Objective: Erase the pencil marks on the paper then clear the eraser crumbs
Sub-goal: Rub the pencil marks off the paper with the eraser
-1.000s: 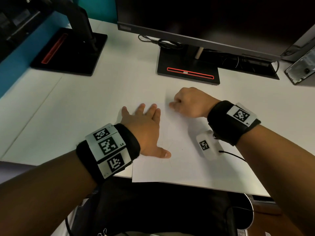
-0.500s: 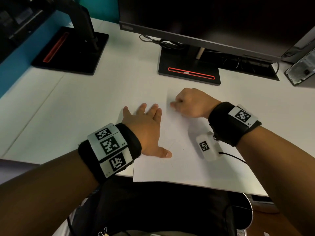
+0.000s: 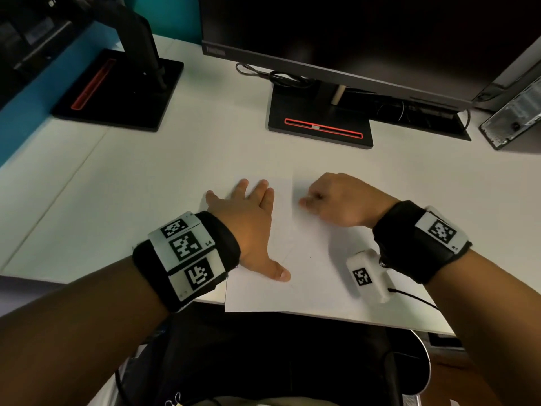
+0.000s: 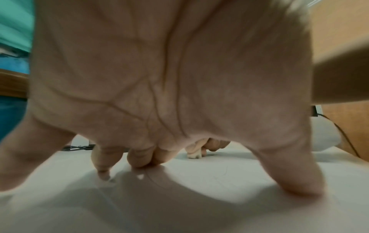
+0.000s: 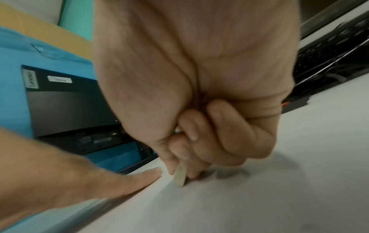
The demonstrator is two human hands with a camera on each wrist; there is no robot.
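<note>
White tabletop [image 3: 140, 177] is filling the head view, with a black monitor stand with a red stripe [image 3: 320, 124] behind the white sheet of paper [image 3: 316, 276] I am working on. My left hand [image 3: 248, 227] is lying flat, fingers spread, pinning the sheet's left edge. My right hand [image 3: 339, 200] is curling over the sheet's far part, its grip closed round something I cannot make out from here.

Going to the left wrist view, faint pencil marks [image 4: 221, 173] are showing on the paper between the thumb and fingers, near the right hand but apart from it.

Going to the right wrist view, the thumb and fingers are pinching a small cream eraser [image 5: 179, 175], its lower end touching the paper.

I am judging that hard rubbing could crease or drag the sheet if the left hand's pressure is easing, since the sheet is overhanging the tabletop's near edge.
</note>
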